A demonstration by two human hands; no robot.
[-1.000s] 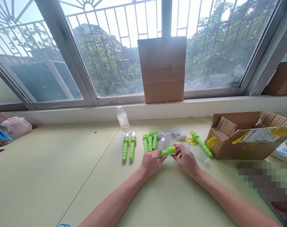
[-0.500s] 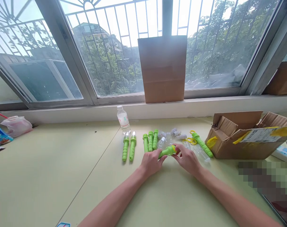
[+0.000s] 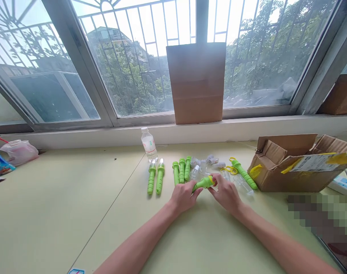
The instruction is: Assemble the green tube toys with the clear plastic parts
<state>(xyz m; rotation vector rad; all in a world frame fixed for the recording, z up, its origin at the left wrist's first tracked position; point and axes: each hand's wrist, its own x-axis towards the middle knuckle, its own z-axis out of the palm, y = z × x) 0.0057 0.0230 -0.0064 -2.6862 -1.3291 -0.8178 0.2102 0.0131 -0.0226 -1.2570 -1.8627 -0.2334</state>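
My left hand (image 3: 184, 196) is closed around a green plastic tube (image 3: 202, 183) that slants up to the right. At the tube's upper end sits a yellow ring (image 3: 212, 180), and the fingers of my right hand (image 3: 226, 192) pinch there. Beyond my left hand lie three ribbed green tubes (image 3: 181, 170) side by side. Farther left, two more green tubes (image 3: 160, 179) have clear caps on top. Behind the held tube is a loose group of clear plastic pieces (image 3: 203, 165). To the right, another green tube (image 3: 244, 175) lies beside yellow rings (image 3: 230, 169) and clear cylinders (image 3: 244, 184).
An open cardboard box (image 3: 293, 180) stands at the right. A water bottle (image 3: 149, 144) is near the window wall. A flat cardboard sheet (image 3: 197, 83) leans on the window. At the far left are a pink bag (image 3: 20, 150) and a blue packet (image 3: 0, 163).
Both hands stay nearly in place. The fingers of my right hand have shifted slightly at the tube's yellow end; the rest looks the same.
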